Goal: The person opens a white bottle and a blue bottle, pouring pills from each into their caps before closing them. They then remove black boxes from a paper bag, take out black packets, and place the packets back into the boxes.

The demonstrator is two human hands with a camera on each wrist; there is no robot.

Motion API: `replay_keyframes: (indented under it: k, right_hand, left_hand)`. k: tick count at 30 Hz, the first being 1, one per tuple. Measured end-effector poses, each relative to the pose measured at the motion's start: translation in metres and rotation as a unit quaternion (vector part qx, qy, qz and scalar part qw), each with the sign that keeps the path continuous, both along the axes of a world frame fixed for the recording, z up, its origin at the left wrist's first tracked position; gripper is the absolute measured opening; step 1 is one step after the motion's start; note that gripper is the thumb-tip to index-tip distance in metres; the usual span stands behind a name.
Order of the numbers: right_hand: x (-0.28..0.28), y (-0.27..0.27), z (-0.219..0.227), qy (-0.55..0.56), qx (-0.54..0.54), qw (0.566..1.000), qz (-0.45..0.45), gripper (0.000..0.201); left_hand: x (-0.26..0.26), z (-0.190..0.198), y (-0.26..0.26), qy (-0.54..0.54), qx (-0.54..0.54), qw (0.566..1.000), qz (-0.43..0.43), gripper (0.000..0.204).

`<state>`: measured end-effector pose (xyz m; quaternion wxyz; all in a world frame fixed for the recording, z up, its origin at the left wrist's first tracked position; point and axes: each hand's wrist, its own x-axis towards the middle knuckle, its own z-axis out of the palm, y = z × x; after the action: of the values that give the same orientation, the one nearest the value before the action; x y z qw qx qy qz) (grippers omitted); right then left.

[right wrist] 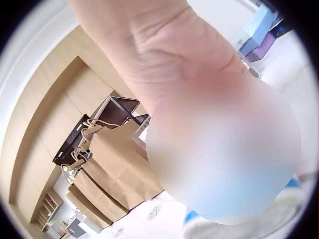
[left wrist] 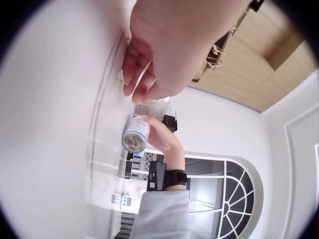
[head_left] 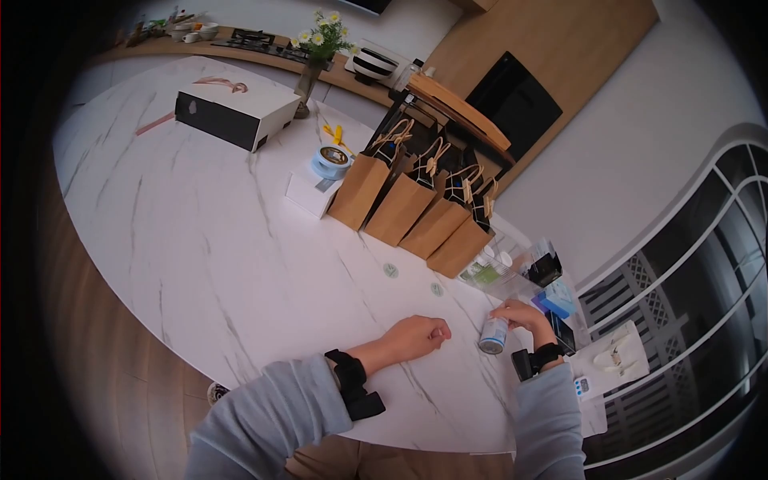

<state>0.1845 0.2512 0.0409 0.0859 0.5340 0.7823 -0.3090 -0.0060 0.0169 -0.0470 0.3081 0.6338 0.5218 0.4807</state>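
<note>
My right hand [head_left: 522,314] grips a white and blue can [head_left: 493,336] at the right side of the marble-patterned table [head_left: 320,344]. The can leans, and its round end [left wrist: 134,143] faces the left wrist camera. In the right wrist view a large blur covers most of what the hand holds, while a blue rim shows below. My left hand [head_left: 412,338] hangs close over the table to the left of the can. Its fingers [left wrist: 130,69] are loosely curled with a pale gap between thumb and fingers, and no held thing shows.
Several brown paper bags [head_left: 404,210] line the back edge. A clear bin [head_left: 500,276] stands behind the can, with blue boxes [head_left: 556,300] beside it. Two round green marks [head_left: 390,270] lie on the table. Farther left are a white box with a blue tin [head_left: 330,162] and a black-and-white box [head_left: 232,116].
</note>
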Motion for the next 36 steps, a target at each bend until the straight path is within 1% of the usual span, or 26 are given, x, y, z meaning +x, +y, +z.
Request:
replay_keyframes:
  k: [2, 3, 7, 9, 10, 12, 13, 14, 15, 16, 17, 18, 19, 21, 22, 24, 25, 27, 28, 30, 34, 36]
  right_hand:
    - [0.005, -0.014, 0.009, 0.038, -0.067, 0.995, 0.066, 0.044]
    - [0.005, -0.023, 0.015, 0.038, -0.08, 0.992, 0.091, 0.038]
    - [0.005, -0.058, 0.038, 0.025, -0.063, 0.991, 0.119, 0.036]
    - [0.008, -0.071, 0.047, 0.015, -0.025, 0.992, 0.12, 0.033]
    - [0.011, -0.076, 0.052, 0.014, -0.026, 0.993, 0.118, 0.033]
    - [0.018, -0.079, 0.065, 0.05, 0.088, 0.985, 0.14, 0.031]
    - [0.023, -0.071, 0.07, 0.05, 0.088, 0.985, 0.138, 0.031]
    - [0.03, -0.058, 0.075, 0.098, 0.175, 0.973, 0.117, 0.033]
    - [0.035, -0.047, 0.08, 0.145, 0.261, 0.95, 0.095, 0.035]
    - [0.035, -0.041, 0.086, 0.144, 0.263, 0.95, 0.093, 0.035]
    - [0.032, -0.035, 0.094, 0.201, 0.341, 0.916, 0.071, 0.035]
    - [0.03, -0.029, 0.1, 0.256, 0.415, 0.872, 0.05, 0.034]
    - [0.027, -0.02, 0.102, 0.257, 0.416, 0.871, 0.049, 0.034]
    - [0.021, 0.003, 0.096, 0.243, 0.562, 0.789, 0.06, 0.037]
    - [0.017, 0.011, 0.09, 0.244, 0.562, 0.788, 0.061, 0.037]
    - [0.007, 0.027, 0.076, 0.26, 0.612, 0.745, 0.051, 0.039]
    - [0.002, 0.033, 0.07, 0.263, 0.61, 0.746, 0.054, 0.039]
    - [-0.005, 0.043, 0.055, 0.261, 0.633, 0.728, 0.031, 0.04]
    - [-0.007, 0.046, 0.049, 0.262, 0.631, 0.729, 0.032, 0.04]
    - [-0.01, 0.053, 0.04, 0.218, 0.572, 0.791, 0.007, 0.042]
    - [-0.018, 0.067, 0.025, 0.183, 0.569, 0.801, 0.02, 0.039]
    - [-0.024, 0.071, 0.023, 0.117, 0.494, 0.861, 0.023, 0.036]
  left_hand:
    - [0.001, -0.003, 0.001, 0.011, 0.017, 1.0, 0.007, 0.019]
    - [0.001, -0.003, 0.001, 0.011, 0.018, 1.0, 0.006, 0.019]
    - [0.001, -0.004, 0.001, 0.014, 0.017, 1.0, 0.005, 0.019]
    - [0.002, -0.005, 0.001, 0.011, 0.017, 1.0, 0.004, 0.019]
    - [0.002, -0.005, 0.001, 0.009, 0.017, 1.0, 0.005, 0.019]
    - [0.002, -0.004, 0.001, 0.007, 0.016, 1.0, 0.005, 0.019]
    - [0.001, -0.004, 0.001, 0.009, 0.016, 1.0, 0.003, 0.019]
    - [0.001, -0.004, 0.001, 0.011, 0.015, 1.0, 0.001, 0.018]
    - [0.001, -0.004, 0.001, 0.01, 0.016, 1.0, -0.001, 0.018]
    - [0.001, -0.004, 0.001, 0.008, 0.015, 1.0, 0.002, 0.018]
    - [0.001, -0.004, 0.001, 0.007, 0.013, 1.0, 0.005, 0.018]
    - [0.001, -0.003, 0.001, 0.007, 0.015, 1.0, 0.004, 0.018]
    - [0.001, -0.003, 0.001, 0.008, 0.012, 1.0, 0.004, 0.018]
    - [0.001, -0.002, 0.001, 0.009, 0.01, 1.0, 0.005, 0.018]
    - [0.0, -0.003, 0.001, 0.005, 0.008, 1.0, 0.001, 0.018]
    - [0.0, -0.003, 0.001, 0.002, 0.006, 1.0, 0.003, 0.018]
    - [0.0, -0.002, 0.0, 0.008, 0.006, 1.0, 0.002, 0.018]
    - [0.0, -0.001, -0.001, 0.013, 0.003, 1.0, 0.004, 0.018]
    - [0.0, -0.002, -0.001, 0.013, 0.003, 1.0, -0.001, 0.018]
    - [0.001, -0.003, 0.0, 0.011, 0.002, 1.0, -0.004, 0.018]
    - [0.002, -0.003, -0.001, 0.018, 0.009, 1.0, 0.001, 0.019]
    - [0.002, -0.003, 0.0, 0.025, 0.005, 1.0, 0.004, 0.019]
